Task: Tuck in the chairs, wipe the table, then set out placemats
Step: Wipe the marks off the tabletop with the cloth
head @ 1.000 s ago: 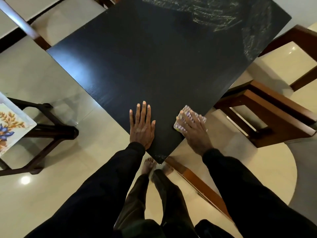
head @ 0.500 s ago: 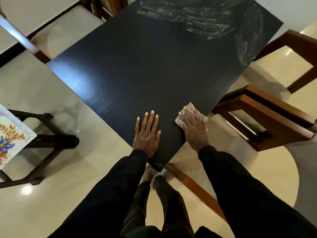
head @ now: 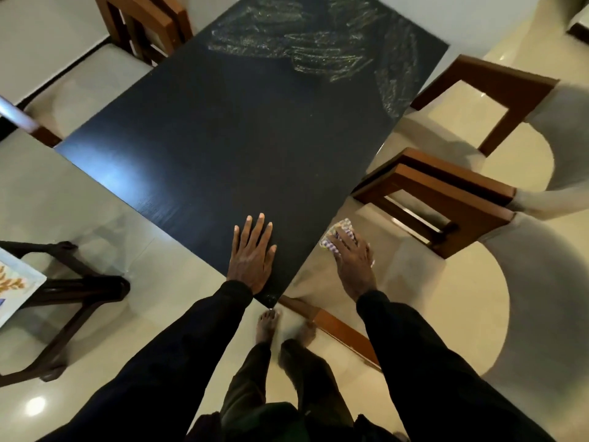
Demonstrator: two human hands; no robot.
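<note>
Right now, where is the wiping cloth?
In the head view, the cloth is under the right hand at the right edge of the table, near its closest corner, between the flat left hand and the nearest wooden chair.
</note>
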